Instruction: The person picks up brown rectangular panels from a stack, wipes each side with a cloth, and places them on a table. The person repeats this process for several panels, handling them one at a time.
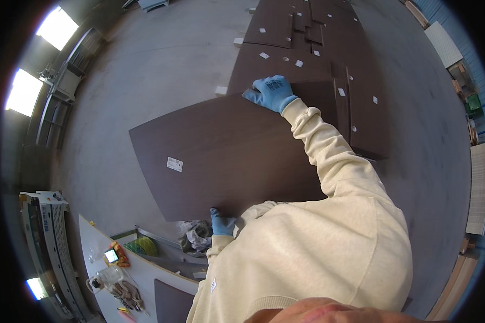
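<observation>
A large dark brown panel point(226, 156) with a white label point(174, 164) is held up in front of my body. My right hand point(274, 92), in a blue glove, is closed over its far edge, with the arm stretched out. At the near edge, my left hand point(222, 223), also gloved in blue, grips the panel; its thumb shows, while the other fingers are hidden. Beyond the panel lie stacks of similar brown panels point(285, 56), several with small white labels.
At lower left stands a white-topped table point(99, 242) with a clear jug point(109, 275) and gloves point(126, 295) on it. A crumpled bag point(195, 237) sits beside it. Machines point(64, 81) line the left wall. Boards point(478, 188) lean along the right wall.
</observation>
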Demonstrator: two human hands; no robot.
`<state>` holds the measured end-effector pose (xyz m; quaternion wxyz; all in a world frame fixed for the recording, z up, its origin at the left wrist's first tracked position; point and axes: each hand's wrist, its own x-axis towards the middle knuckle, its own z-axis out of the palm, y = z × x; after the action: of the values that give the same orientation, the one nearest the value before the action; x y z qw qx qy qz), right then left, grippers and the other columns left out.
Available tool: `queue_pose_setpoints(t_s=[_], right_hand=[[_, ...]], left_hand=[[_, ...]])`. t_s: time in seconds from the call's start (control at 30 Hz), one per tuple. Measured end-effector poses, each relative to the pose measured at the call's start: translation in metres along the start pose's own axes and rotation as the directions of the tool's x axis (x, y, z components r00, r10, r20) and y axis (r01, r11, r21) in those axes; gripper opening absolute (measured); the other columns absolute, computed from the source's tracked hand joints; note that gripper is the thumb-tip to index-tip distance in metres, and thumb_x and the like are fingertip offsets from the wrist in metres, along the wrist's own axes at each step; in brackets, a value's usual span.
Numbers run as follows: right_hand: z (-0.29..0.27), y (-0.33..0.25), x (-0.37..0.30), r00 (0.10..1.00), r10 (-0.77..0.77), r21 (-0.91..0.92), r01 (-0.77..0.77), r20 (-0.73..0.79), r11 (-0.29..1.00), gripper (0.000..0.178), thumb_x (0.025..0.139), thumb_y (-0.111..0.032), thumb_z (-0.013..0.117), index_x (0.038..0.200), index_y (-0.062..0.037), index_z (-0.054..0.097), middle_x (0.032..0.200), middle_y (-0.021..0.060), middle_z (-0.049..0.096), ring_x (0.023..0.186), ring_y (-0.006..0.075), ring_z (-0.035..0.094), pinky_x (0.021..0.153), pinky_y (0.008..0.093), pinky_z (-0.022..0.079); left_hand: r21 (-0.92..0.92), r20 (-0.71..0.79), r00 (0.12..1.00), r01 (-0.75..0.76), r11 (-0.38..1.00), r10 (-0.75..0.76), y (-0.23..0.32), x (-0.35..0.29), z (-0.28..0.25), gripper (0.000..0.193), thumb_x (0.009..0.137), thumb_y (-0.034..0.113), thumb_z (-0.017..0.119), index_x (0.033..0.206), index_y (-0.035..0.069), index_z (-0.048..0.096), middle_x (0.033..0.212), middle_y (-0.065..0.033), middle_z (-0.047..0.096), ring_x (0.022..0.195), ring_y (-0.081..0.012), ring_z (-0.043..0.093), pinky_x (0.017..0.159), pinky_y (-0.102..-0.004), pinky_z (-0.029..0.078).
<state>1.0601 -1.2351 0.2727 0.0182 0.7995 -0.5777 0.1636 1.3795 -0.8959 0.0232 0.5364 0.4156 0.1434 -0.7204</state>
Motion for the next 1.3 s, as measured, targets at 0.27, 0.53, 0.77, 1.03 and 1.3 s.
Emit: queue_pose_setpoints(t_s=[0.27,0.53,0.77,1.03,1.3], right_hand=[[0.076,-0.093,0.196,0.998,0.023,0.086,-0.018,-0.057,0.996,0.056,0.095,-0.064,0.057,0.081,-0.0125,0.073,0.078,0.0105,0.074,0.078,0.0323,0.072,0.077,0.0442,0.055],[0.131,-0.125,0.369,0.994,0.089,0.031,-0.087,-0.066,0.996,0.055,0.095,-0.063,0.058,0.077,-0.0127,0.072,0.074,0.0093,0.073,0.071,0.0315,0.071,0.073,0.044,0.055],[0.19,-0.139,0.594,0.98,0.122,0.053,-0.115,-0.16,0.992,0.051,0.096,-0.061,0.059,0.086,-0.0136,0.076,0.082,0.0091,0.076,0.077,0.031,0.073,0.077,0.0434,0.055],[0.224,-0.142,0.807,0.982,0.148,0.035,-0.145,-0.117,0.989,0.049,0.095,-0.059,0.059,0.086,-0.0139,0.076,0.084,0.0093,0.076,0.08,0.032,0.073,0.079,0.0434,0.055],[0.304,-0.065,0.973,0.927,0.32,0.048,-0.317,-0.195,0.947,0.049,0.096,-0.055,0.061,0.074,-0.0115,0.07,0.071,0.0102,0.071,0.069,0.0327,0.069,0.071,0.0443,0.054]], left_hand=[[0.152,0.056,0.998,0.014,0.988,-0.023,0.243,0.068,0.059,0.086,0.096,0.074,0.048,0.158,0.015,0.041,0.166,-0.01,0.035,0.15,-0.0381,0.03,0.124,-0.0577,0.023],[0.188,-0.01,0.996,0.087,0.978,-0.087,0.42,0.188,0.142,0.083,0.098,0.072,0.045,0.158,0.014,0.039,0.165,-0.0112,0.036,0.149,-0.0394,0.033,0.124,-0.0567,0.023],[0.217,0.065,0.998,0.011,0.976,-0.026,0.596,0.321,0.25,0.08,0.099,0.07,0.047,0.157,0.015,0.041,0.165,-0.0103,0.037,0.148,-0.0372,0.034,0.122,-0.0563,0.028],[0.19,-0.006,0.997,0.078,0.979,-0.078,0.743,0.474,0.338,0.077,0.102,0.067,0.043,0.157,0.014,0.042,0.165,-0.0076,0.037,0.149,-0.0356,0.033,0.123,-0.057,0.023],[0.36,0.056,0.984,0.138,0.923,-0.169,0.885,0.646,0.501,0.074,0.103,0.066,0.043,0.156,0.014,0.042,0.161,-0.0092,0.041,0.148,-0.0359,0.035,0.122,-0.0569,0.029]])
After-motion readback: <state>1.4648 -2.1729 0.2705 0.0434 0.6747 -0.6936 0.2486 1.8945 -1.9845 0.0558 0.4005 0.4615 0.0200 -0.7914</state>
